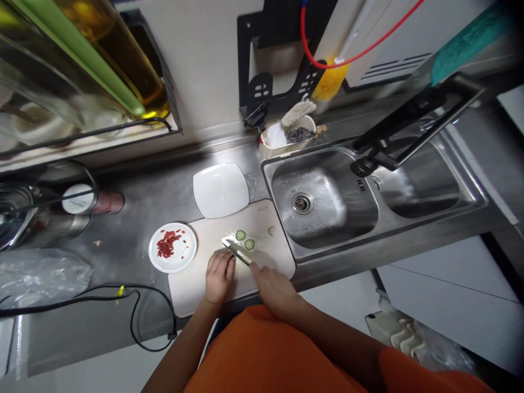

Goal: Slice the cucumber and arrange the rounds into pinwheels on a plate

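My right hand (276, 289) is closed around the handle of a small knife (238, 252), whose blade slants up and left over a pale cutting board (256, 218). Beside the blade, my left hand (220, 273) rests on the board with its fingers curled and pressed together. Whatever lies under those fingers is hidden. Past the knife are a cucumber slice (240, 234), a second cucumber slice (249, 244) and, near the right edge, a pale cucumber piece (271, 231). The board looks wet around the blade.
A white plate with red berries (167, 244) overlaps the board's left side. Behind the board sits a square white plate (221, 191). To the right are a steel double sink (323, 191) and a black faucet (393, 125). Black cables (135, 305) and a plastic bag (45, 275) lie left.
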The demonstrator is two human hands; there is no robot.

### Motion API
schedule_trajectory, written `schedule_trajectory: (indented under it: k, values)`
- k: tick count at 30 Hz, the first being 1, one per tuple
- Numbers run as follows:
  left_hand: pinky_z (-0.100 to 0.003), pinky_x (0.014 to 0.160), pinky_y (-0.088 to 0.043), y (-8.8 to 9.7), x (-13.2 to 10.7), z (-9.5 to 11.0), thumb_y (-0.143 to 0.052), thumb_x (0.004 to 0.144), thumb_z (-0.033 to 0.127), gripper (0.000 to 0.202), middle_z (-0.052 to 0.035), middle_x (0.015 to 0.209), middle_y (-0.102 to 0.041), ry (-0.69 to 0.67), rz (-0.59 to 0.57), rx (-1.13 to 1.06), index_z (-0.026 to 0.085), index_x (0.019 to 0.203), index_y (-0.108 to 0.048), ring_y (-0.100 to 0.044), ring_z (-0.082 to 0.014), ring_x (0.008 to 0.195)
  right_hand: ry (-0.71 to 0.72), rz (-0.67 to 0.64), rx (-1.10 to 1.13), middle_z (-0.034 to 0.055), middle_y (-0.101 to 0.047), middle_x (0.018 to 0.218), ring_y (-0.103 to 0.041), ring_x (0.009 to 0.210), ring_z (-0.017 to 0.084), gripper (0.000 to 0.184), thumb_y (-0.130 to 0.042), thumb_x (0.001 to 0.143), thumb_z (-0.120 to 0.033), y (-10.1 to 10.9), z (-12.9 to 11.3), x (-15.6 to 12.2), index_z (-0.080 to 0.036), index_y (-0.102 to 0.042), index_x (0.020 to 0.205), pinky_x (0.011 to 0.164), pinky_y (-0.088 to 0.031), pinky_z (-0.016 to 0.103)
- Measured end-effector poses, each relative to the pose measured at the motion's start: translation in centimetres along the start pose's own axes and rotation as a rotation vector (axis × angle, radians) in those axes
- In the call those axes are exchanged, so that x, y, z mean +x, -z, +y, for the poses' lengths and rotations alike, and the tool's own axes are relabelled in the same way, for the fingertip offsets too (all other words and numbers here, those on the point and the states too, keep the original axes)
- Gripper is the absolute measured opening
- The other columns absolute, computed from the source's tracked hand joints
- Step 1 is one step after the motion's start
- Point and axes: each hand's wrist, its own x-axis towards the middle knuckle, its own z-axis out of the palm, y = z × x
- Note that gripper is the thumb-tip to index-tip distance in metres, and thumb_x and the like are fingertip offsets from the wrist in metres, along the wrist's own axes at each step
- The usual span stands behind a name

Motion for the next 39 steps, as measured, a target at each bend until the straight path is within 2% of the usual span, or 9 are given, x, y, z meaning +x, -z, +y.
schedule_trajectory:
  k: [11,25,32,36,39]
  values:
    - [-0.039,0.092,-0.046,0.1,0.0,0.0,-0.050,0.087,0.021,0.018,-0.0085,0.099,-0.066,0.016,-0.018,-0.005,0.017,0.100,-0.062,-0.058,-0.0195,0.099,0.002,0.005,0.030,0.0122,-0.064,0.089,-0.064,0.085,0.021,0.039,-0.029,0.088,-0.006,0.1,-0.4,1.0,-0.015,-0.045,0.123,0.066,-0.048,0.027]
    - [-0.039,0.093,-0.045,0.2,0.1,0.0,-0.049,0.087,0.019,0.021,-0.0069,0.100,-0.066,0.034,-0.047,-0.040,0.018,0.104,-0.062,-0.058,-0.0188,0.099,0.034,0.087,0.106,0.0112,-0.065,0.087,-0.064,0.082,0.021,0.038,-0.023,0.088,-0.004,-1.3,-0.6,3.7,-0.014,-0.050,0.114,0.064,-0.045,0.027]
    - [-0.040,0.093,-0.046,0.3,0.1,0.1,-0.047,0.088,0.022,0.023,-0.0081,0.102,-0.066,0.047,-0.058,-0.037,0.018,0.106,-0.062,-0.058,-0.0200,0.101,0.029,0.135,0.099,0.0091,-0.065,0.088,-0.063,0.083,0.019,0.040,-0.030,0.088,-0.005,-1.7,0.3,3.5,-0.016,-0.046,0.122,0.067,-0.043,0.025]
    - [-0.040,0.093,-0.046,0.4,0.1,0.2,-0.048,0.088,0.021,0.023,-0.0086,0.104,-0.065,0.041,-0.054,-0.041,0.018,0.107,-0.062,-0.058,-0.0197,0.101,-0.047,0.134,0.072,0.0093,-0.065,0.087,-0.062,0.085,0.020,0.043,-0.031,0.087,-0.007,-1.8,1.2,3.1,-0.017,-0.046,0.126,0.066,-0.043,0.026]
    - [-0.039,0.093,-0.046,0.4,0.1,0.3,-0.049,0.088,0.021,0.023,-0.0086,0.103,-0.065,0.045,-0.045,-0.035,0.018,0.106,-0.062,-0.057,-0.0194,0.101,-0.026,0.107,0.064,0.0105,-0.064,0.088,-0.062,0.084,0.021,0.044,-0.031,0.086,-0.007,-1.6,1.4,2.4,-0.016,-0.045,0.128,0.065,-0.043,0.026]
